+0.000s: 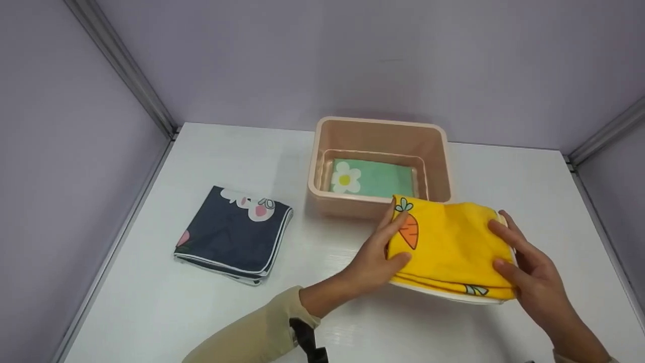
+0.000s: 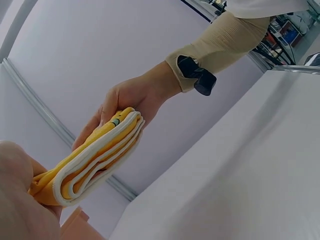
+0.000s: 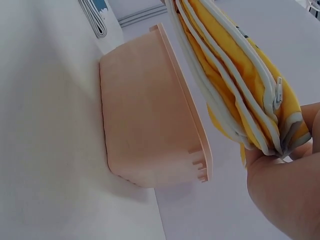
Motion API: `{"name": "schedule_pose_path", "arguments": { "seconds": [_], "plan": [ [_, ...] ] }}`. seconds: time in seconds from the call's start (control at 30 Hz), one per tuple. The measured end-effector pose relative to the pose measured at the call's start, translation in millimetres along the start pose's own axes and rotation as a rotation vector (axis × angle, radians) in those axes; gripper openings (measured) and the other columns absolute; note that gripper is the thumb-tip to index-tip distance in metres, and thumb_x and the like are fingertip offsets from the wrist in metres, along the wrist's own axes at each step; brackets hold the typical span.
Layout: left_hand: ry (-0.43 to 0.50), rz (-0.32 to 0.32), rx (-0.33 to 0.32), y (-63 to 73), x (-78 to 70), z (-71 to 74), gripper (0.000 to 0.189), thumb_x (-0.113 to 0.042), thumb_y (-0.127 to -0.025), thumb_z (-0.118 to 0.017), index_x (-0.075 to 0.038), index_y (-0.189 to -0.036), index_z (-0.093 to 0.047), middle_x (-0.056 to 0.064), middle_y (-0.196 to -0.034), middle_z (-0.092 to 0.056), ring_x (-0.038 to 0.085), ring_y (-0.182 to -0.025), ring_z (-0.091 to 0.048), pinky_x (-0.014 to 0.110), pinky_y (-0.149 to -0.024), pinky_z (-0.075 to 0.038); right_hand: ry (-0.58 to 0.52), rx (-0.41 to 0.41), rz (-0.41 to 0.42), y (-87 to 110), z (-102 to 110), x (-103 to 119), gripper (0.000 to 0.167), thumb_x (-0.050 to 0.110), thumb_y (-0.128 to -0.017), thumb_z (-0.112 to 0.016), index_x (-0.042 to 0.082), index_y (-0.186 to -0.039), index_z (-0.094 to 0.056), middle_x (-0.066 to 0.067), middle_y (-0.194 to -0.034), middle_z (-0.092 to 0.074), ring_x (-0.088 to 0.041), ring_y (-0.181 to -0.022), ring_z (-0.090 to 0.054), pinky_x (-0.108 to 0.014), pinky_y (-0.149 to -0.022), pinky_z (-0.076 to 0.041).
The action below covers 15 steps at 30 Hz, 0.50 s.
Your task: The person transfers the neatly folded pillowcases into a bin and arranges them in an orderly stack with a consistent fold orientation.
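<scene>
A folded yellow cushion cover [image 1: 453,247] with a carrot print is held up between both hands, over the front right edge of the bin. My left hand [image 1: 375,254] grips its left side, thumb on top. On its right side my right hand [image 1: 536,267] pinches the edge between thumb and fingers. White-edged, stacked layers of the cover [image 3: 235,75] face the right wrist view, where a small zip pull [image 3: 279,92] shows. Behind it stands a pink plastic bin [image 1: 380,123], with a folded green fabric piece [image 1: 385,179] bearing a white flower lying flat inside.
A folded navy cloth [image 1: 229,232] with white edging and a cartoon print lies on the white table [image 1: 242,156], left of the bin. Pale panel walls [image 1: 252,60] border the table at the back and both sides.
</scene>
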State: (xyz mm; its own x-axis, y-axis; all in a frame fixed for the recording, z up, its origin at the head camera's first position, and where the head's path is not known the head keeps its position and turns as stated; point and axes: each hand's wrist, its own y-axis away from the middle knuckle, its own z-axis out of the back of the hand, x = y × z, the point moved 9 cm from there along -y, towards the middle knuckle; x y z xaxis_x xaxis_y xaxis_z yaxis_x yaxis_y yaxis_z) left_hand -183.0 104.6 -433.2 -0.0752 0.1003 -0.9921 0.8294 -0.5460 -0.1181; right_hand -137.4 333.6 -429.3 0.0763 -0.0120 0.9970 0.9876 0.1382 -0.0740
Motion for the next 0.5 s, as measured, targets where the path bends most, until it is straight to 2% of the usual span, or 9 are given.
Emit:
{"name": "schedule_pose_path", "arguments": {
  "seconds": [0.23,0.5],
  "plan": [
    [-0.001,0.03,-0.028,7.6,1.9,12.8,0.075,0.008,-0.095,-0.058,-0.01,-0.161,-0.028,-0.007,-0.171,0.001,0.011,-0.154,-0.011,0.022,-0.118,-0.026,-0.08,0.051,0.038,-3.0,-15.7,-2.8,0.056,-0.015,-0.102,-0.041,-0.004,-0.156,-0.032,-0.004,-0.172,-0.001,-0.004,-0.153,-0.017,-0.025,-0.109,-0.038],
    [0.047,0.043,-0.04,22.0,6.0,25.3,0.073,0.005,-0.098,-0.061,-0.011,-0.161,-0.028,-0.006,-0.171,0.001,0.01,-0.154,-0.013,0.023,-0.118,-0.026,-0.072,0.055,0.011,-6.3,-29.9,-6.2,0.055,-0.013,-0.102,-0.043,-0.003,-0.156,-0.033,-0.004,-0.172,-0.001,-0.002,-0.152,-0.02,-0.026,-0.108,-0.039]
  ]
}}
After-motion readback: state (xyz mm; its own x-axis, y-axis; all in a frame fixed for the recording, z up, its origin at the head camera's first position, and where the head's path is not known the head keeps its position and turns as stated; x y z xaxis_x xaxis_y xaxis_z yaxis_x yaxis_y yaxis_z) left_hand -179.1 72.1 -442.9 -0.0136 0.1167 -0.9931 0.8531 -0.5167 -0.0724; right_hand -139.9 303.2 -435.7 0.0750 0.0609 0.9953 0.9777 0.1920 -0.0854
